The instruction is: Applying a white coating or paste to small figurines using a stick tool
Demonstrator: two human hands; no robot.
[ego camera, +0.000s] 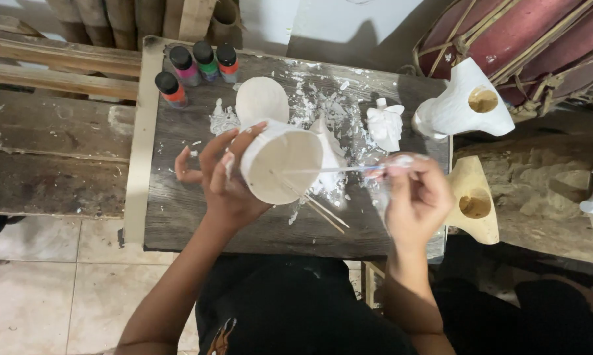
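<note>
My left hand (221,174) grips a white-coated figure (284,161) tipped on its side, its round flat base facing me. My right hand (415,197) pinches a thin brush (336,169) whose tip reaches the middle of that base. Both hands hover above a dark wooden board (184,217) smeared with white paint. Several thin sticks (322,212) lie on the board under the figure.
Several small paint bottles (197,69) with black caps stand at the board's far left. A round white disc (262,100), a small white figure (385,125) and a larger white one (464,102) sit further back and right. An unpainted tan figure (472,200) lies right of my hand.
</note>
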